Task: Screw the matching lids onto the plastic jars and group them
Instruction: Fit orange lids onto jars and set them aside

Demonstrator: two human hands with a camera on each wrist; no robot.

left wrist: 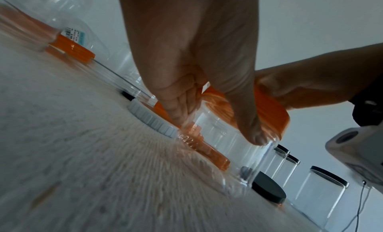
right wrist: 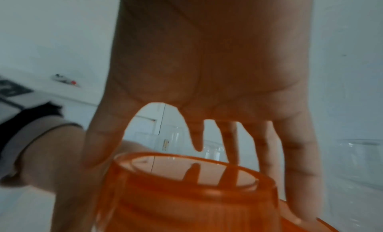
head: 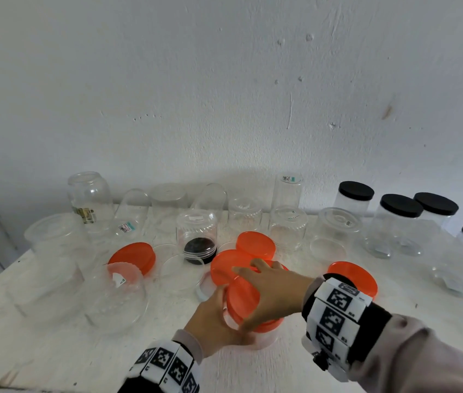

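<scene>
A clear plastic jar (head: 264,340) stands near the front of the white table (head: 54,350) with an orange lid (head: 243,303) on its mouth. My left hand (head: 213,317) grips the jar's side from the left; in the left wrist view its thumb and fingers (left wrist: 178,107) curl round the clear wall (left wrist: 219,147). My right hand (head: 264,292) comes over from the right and grips the lid's rim, thumb near me and fingers at the far edge. The right wrist view shows the orange lid (right wrist: 186,194) between thumb and fingers.
Loose orange lids (head: 133,258) (head: 255,245) (head: 352,277) lie around the hands. A black lid (head: 199,248) sits under an upturned jar. Several upturned clear jars (head: 288,231) line the wall. Black-lidded jars (head: 401,207) stand at the right, larger clear jars (head: 54,251) at the left.
</scene>
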